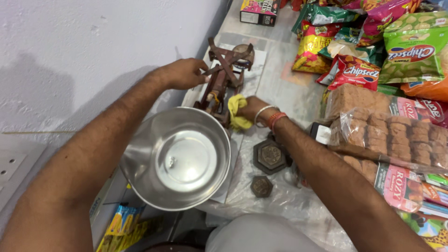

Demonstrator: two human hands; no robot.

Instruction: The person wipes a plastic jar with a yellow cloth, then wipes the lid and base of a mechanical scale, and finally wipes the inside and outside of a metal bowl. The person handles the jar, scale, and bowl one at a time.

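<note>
An old brown metal balance scale (227, 70) stands on the counter against the white wall. Its steel pan (179, 156) sits nearest me. My left hand (184, 73) grips the scale's frame on its left side. My right hand (249, 109) holds a crumpled yellow cloth (238, 112) pressed against the scale's base. Bangles and a red thread ring my right wrist. Two hexagonal metal weights lie to the right of the pan, a large one (270, 155) and a small one (261, 186).
Snack packets (354, 70) in red, green and yellow pile up at the right. Clear packs of biscuits (392, 133) lie beside my right forearm. A small box (259, 11) stands at the far edge. Paper and plastic sheeting cover the counter.
</note>
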